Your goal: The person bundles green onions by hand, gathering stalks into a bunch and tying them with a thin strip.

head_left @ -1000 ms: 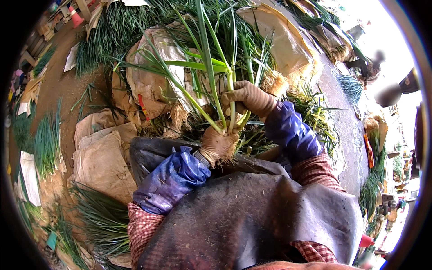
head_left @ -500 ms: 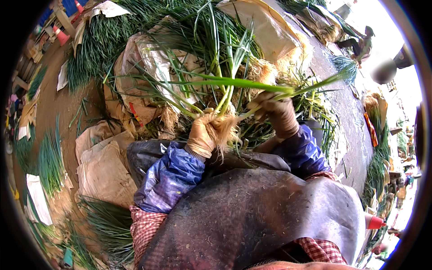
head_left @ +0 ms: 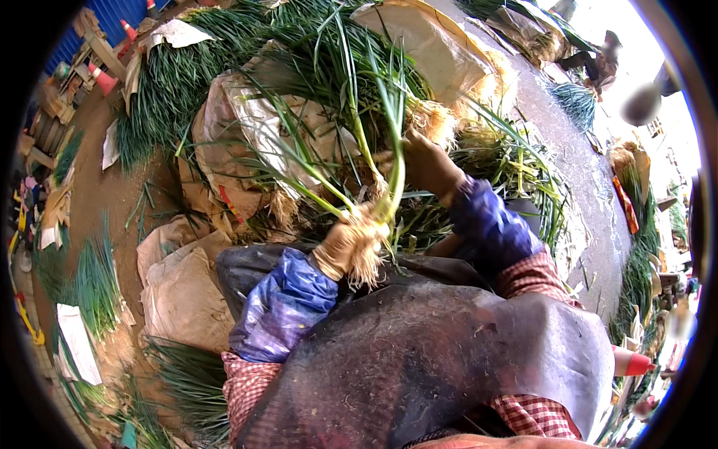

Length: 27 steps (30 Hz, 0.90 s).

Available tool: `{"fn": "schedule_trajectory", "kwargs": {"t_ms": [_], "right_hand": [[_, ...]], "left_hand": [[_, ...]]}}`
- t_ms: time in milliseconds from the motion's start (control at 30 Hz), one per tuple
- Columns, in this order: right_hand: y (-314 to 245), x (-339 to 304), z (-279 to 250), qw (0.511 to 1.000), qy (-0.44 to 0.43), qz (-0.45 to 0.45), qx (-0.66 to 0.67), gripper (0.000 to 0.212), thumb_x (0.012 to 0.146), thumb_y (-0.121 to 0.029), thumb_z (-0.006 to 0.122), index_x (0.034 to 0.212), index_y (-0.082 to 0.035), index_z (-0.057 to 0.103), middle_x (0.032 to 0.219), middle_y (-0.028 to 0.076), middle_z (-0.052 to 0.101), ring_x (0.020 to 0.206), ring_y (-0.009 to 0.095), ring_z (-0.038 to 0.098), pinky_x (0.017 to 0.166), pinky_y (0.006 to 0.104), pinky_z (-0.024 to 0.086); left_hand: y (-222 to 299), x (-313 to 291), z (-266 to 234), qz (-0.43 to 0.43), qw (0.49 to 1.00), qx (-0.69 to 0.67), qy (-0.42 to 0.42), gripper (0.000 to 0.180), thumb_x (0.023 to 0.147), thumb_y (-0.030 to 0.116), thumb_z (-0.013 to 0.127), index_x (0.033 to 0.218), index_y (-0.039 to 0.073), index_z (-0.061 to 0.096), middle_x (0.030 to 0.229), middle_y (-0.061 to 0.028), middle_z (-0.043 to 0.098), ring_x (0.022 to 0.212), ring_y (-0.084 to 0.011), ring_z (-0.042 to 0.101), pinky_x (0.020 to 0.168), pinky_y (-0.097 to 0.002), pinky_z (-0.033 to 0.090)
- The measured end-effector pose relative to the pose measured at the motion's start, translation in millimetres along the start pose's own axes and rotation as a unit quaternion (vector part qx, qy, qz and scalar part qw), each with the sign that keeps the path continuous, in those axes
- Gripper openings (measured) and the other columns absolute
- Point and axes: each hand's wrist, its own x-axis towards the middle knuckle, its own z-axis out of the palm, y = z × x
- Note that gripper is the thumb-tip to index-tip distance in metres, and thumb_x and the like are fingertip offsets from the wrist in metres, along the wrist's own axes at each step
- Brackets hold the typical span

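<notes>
Gloved in tan, my left hand is closed around the root ends of several spring onions. Their pale, hairy roots hang below its fingers, while the green leaves fan upward and to the left. My right hand, in the same kind of glove, is beside an upright stalk of this bunch. Its fingers look apart around that stalk, though blur and the stalk partly hide them. Whether they touch it I cannot tell. Beyond both hands lies a large heap of spring onions on pale sacking.
Loose trimmed leaves lie right of my right hand. A dark apron covers my lap. Folded sacks and more onion bundles are on the left. Traffic cones stand far left. Another person is at far right.
The right hand has moved left and away from me, and the long leaf it held across the bunch is out of its grip. The left hand has shifted slightly right, still holding the onions.
</notes>
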Motion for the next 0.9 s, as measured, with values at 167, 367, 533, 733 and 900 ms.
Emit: {"fn": "schedule_trajectory", "kwargs": {"t_ms": [167,367,533,733,900], "right_hand": [[-99.5,106.0,18.6,0.888,0.121,-0.237,-0.376,0.075,0.092,-0.050,0.053,0.147,-0.009,0.022,0.146,0.019,0.030,0.128,0.039,0.039,0.102,0.0516,0.038],[-183.4,105.7,4.1,0.879,0.215,-0.394,-0.163,0.061,0.094,-0.040,0.052,0.139,-0.004,0.033,0.133,0.019,0.043,0.109,0.032,0.055,0.090,0.0457,0.048],[-32.3,63.2,-33.0,0.812,0.160,-0.135,-0.545,0.046,0.085,-0.042,0.063,0.113,-0.005,0.059,0.099,0.010,0.064,0.090,0.021,0.060,0.081,0.0358,0.050],[49.3,54.2,-34.3,0.526,0.184,0.047,-0.829,0.039,0.081,-0.044,0.064,0.091,-0.007,0.071,0.076,0.015,0.067,0.070,0.032,0.064,0.067,0.0406,0.052],[42.4,20.2,39.6,0.880,0.093,0.074,-0.459,0.024,0.084,-0.027,0.073,0.086,-0.004,0.070,0.064,-0.001,0.061,0.052,0.007,0.054,0.049,0.0229,0.044]], "left_hand": [[-3.4,-11.6,-6.8,-0.058,0.985,0.165,-0.008,0.034,0.075,-0.007,0.064,0.107,0.002,0.063,0.094,-0.0099,0.068,0.086,-0.0210,0.066,0.081,-0.0329,0.054],[7.5,-16.1,-13.8,0.097,0.993,0.047,0.037,0.033,0.081,-0.003,0.064,0.114,0.002,0.058,0.092,-0.0110,0.064,0.074,-0.0192,0.063,0.072,-0.0331,0.056],[8.0,-3.9,-18.9,0.096,0.986,0.012,0.133,0.050,0.086,0.007,0.063,0.134,0.006,0.049,0.087,-0.0071,0.060,0.070,-0.0158,0.059,0.059,-0.0311,0.053],[9.4,-9.1,-20.0,0.096,0.986,-0.026,0.135,0.037,0.083,0.000,0.063,0.119,0.004,0.055,0.083,-0.0079,0.062,0.064,-0.0170,0.059,0.055,-0.0281,0.050],[3.2,5.1,-35.4,0.201,0.939,-0.007,0.279,0.013,0.082,-0.001,0.065,0.094,0.003,0.065,0.081,-0.0031,0.065,0.072,-0.0144,0.064,0.067,-0.0273,0.055]]}}
